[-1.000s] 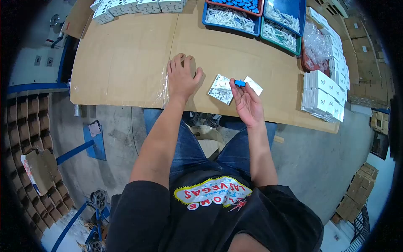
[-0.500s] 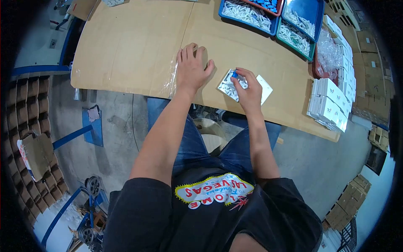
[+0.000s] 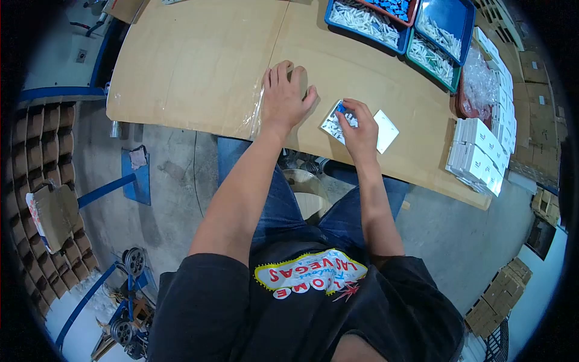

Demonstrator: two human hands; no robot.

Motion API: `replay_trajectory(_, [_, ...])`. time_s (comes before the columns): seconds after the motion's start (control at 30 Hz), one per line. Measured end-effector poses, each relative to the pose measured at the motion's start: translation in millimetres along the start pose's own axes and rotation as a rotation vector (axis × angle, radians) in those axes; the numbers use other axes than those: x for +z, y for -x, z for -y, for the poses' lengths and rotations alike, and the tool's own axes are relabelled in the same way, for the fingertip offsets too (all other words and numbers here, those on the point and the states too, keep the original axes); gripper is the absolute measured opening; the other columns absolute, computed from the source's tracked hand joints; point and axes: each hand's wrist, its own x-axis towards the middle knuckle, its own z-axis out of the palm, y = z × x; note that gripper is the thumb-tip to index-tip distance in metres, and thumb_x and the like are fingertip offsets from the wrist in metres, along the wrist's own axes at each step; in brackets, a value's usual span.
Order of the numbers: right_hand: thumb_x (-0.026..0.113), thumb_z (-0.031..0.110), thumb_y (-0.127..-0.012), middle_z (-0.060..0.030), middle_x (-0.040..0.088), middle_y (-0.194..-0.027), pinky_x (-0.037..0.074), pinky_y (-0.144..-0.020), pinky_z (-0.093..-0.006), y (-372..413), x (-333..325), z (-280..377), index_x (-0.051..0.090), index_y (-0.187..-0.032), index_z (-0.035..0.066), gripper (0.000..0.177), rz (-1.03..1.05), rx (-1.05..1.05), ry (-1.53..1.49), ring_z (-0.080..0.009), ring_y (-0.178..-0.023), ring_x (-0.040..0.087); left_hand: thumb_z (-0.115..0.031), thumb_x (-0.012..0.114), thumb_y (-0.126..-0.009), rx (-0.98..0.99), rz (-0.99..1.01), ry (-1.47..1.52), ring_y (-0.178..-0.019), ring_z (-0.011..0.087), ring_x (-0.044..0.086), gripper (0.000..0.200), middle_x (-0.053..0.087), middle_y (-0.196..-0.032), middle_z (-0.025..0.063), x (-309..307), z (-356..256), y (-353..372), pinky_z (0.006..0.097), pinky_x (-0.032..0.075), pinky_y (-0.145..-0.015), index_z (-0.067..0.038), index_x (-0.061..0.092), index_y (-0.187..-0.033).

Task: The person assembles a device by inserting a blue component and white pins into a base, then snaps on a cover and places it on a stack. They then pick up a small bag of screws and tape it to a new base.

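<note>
My left hand (image 3: 284,99) rests palm down on the cardboard-covered table (image 3: 199,72), fingers spread and holding nothing. To its right, my right hand (image 3: 360,128) is over a small open white box (image 3: 331,126) with small white and grey pieces inside. Its thumb and forefinger close round a small blue piece (image 3: 341,108) at the far end of this box. The fingers partly cover both the piece and the box. Against the right side of that hand lies a flat white rectangular piece, like a lid (image 3: 386,131).
Blue trays (image 3: 365,37) and a green tray (image 3: 449,86) hold white plug-like pieces; a red tray (image 3: 411,18) holds blue pieces. At the right edge stand stacked white boxes (image 3: 476,148) and a clear plastic bag (image 3: 479,84). The table's front edge is close to my forearms.
The whole view has shifted slightly, with the table appearing a little further right. Both hands stay nearly in place; the right fingers remain at the blue piece.
</note>
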Motion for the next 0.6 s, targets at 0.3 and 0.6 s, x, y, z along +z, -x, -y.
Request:
replay_trajectory(0.3, [0.077,0.003,-0.085,-0.0148,0.07,-0.113,0.058,-0.082,-0.0357,0.1,0.5,0.4,0.068,-0.109,0.0,0.026,-0.005,-0.003,0.01,-0.0292,-0.097,0.071,-0.036,0.069,-0.084,-0.011,0.019,-0.007,-0.128,0.0336,0.046,0.048,0.052,-0.128,0.016,-0.8,-1.1,0.1,0.0528,0.031,-0.116,-0.008,0.06,-0.123])
replay_trajectory(0.6, [0.077,0.008,-0.086,-0.014,0.07,-0.116,0.057,-0.087,-0.0362,1.2,-0.4,0.2,0.069,-0.109,0.0,0.026,0.018,0.013,0.031,-0.0305,-0.104,0.07,-0.037,0.068,-0.085,-0.014,0.017,-0.007,-0.129,0.0336,0.046,0.048,0.052,-0.128,0.016,0.2,-0.3,0.5,0.0523,0.03,-0.116,-0.009,0.06,-0.123])
